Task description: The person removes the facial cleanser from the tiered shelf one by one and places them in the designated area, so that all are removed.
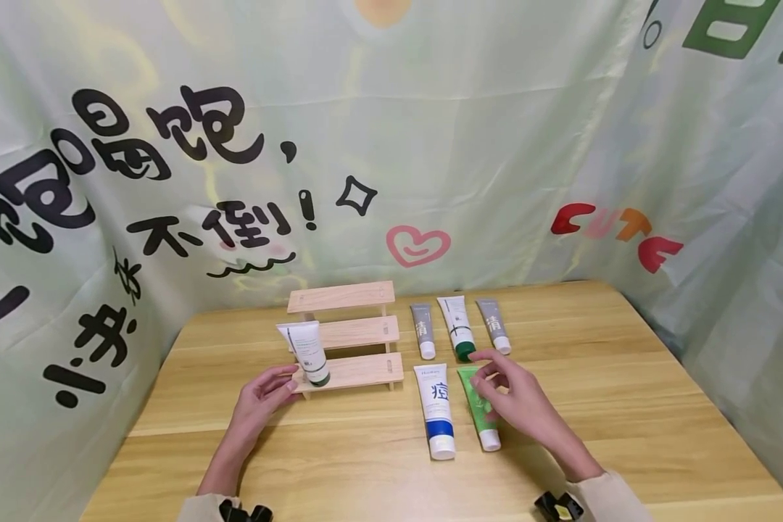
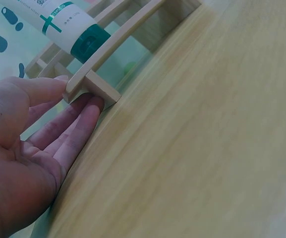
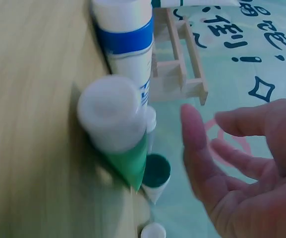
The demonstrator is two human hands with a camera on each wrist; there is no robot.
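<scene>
A three-step wooden display stand (image 1: 359, 371) stands at the back of the table. My left hand (image 1: 262, 395) grips the left end of its lowest step, thumb at the board's edge and fingers by the leg (image 2: 102, 85). On that step a white tube (image 1: 308, 351) stands upright on its dark green cap (image 2: 89, 42). My right hand (image 1: 512, 395) hovers over a green tube (image 1: 479, 407) with a white cap, thumb and fingers apart and holding nothing. In the right wrist view the green tube (image 3: 128, 161) lies apart from that hand.
Left of the green tube lies a white tube with a blue band (image 1: 436, 406). Behind them lie a grey tube (image 1: 422, 326), a white tube with a green cap (image 1: 457, 322) and another grey tube (image 1: 492, 322). A printed cloth (image 1: 483, 145) hangs behind the table (image 1: 339, 464).
</scene>
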